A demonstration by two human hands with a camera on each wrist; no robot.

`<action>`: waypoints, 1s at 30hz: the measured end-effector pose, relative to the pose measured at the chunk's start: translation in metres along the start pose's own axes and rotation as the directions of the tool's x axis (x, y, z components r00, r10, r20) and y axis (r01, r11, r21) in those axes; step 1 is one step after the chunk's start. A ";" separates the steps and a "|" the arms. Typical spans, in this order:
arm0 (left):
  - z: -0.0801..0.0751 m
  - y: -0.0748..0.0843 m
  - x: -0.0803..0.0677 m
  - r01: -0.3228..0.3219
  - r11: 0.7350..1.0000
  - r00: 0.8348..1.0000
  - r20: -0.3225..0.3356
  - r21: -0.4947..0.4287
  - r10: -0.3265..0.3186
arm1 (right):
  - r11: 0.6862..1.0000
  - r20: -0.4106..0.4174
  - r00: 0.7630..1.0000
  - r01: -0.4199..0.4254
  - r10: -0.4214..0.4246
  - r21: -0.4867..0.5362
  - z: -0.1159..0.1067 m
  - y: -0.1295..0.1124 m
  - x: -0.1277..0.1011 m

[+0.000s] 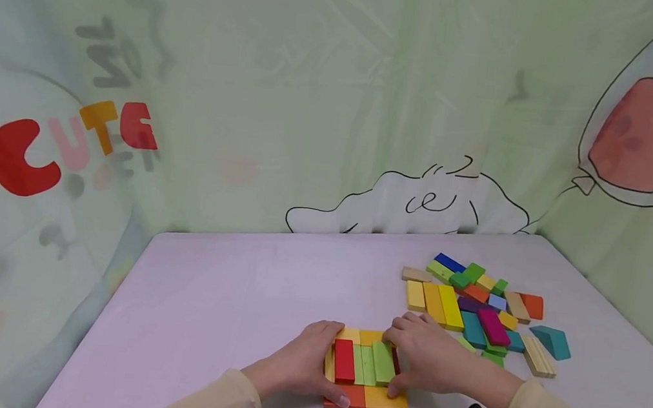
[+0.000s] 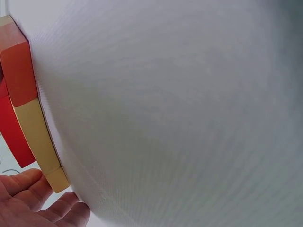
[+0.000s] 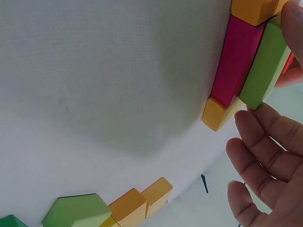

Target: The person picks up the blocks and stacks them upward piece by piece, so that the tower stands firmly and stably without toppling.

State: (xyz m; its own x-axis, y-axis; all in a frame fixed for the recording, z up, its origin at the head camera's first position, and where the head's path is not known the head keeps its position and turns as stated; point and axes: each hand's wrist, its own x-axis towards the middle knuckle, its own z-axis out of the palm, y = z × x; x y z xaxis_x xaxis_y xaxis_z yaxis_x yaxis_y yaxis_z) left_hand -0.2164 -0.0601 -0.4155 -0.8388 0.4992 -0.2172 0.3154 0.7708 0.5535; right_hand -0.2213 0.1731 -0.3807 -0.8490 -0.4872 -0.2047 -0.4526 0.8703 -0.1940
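A flat rectangular layout of wooden blocks lies on the table, with orange and yellow blocks (image 1: 386, 400) along its front. My left hand (image 1: 308, 356) spans the layout's left side around a raised red block (image 1: 344, 361). Its thumb is at the front by an orange-red block (image 2: 20, 71), its fingers at the back corner beside a pale yellow block (image 2: 37, 135). My right hand (image 1: 426, 355) pinches a light green block (image 1: 383, 363) end to end between thumb and fingertip. Narrower green strips (image 1: 363, 365) lie between the red and light green blocks. A magenta block (image 3: 236, 59) borders the right side.
Many loose blocks spread over the table's right side, including a yellow plank (image 1: 450, 307), a magenta block (image 1: 493, 327), a teal wedge (image 1: 552, 342) and a ridged wooden block (image 1: 538, 356). A printed curtain (image 1: 243, 93) hangs behind the table.
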 end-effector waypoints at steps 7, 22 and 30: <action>-0.001 0.001 0.000 0.004 1.000 1.000 0.001 0.005 -0.004 | 1.000 -0.004 1.000 0.006 -0.006 0.002 0.000 0.001 0.000; -0.001 0.000 0.000 -0.002 1.000 1.000 0.005 0.007 0.002 | 1.000 -0.010 1.000 0.004 -0.003 0.018 0.000 0.001 -0.001; -0.001 0.000 0.000 0.019 1.000 1.000 0.015 -0.003 -0.019 | 0.993 -0.106 0.994 -0.021 0.034 0.118 -0.024 0.037 0.004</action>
State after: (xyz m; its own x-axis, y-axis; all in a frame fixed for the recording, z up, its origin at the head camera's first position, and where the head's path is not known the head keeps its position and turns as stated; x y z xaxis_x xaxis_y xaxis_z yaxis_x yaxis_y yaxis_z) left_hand -0.2166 -0.0602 -0.4147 -0.8380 0.4902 -0.2398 0.2978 0.7790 0.5518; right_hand -0.2472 0.2048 -0.3659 -0.8879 -0.4472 -0.1079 -0.3993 0.8657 -0.3019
